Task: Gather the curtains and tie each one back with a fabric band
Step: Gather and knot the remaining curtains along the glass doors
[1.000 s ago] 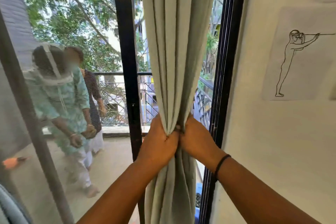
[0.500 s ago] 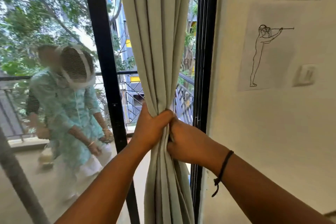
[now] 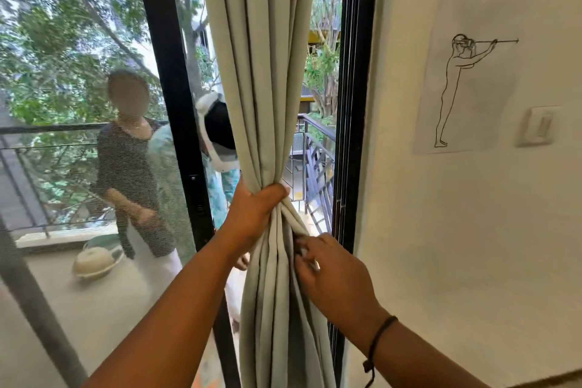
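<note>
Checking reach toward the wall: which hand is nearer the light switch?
Right. The right hand is at the curtain's wall-side edge, below-left of the light switch; the left hand grips the bunched curtain farther left.

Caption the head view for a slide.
Left hand grips the gathered curtain; right hand touches its folds below.

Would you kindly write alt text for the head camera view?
The left hand grips a gathered pale curtain at a glass door, while the right hand touches the folds just below. No fabric band shows.
</note>
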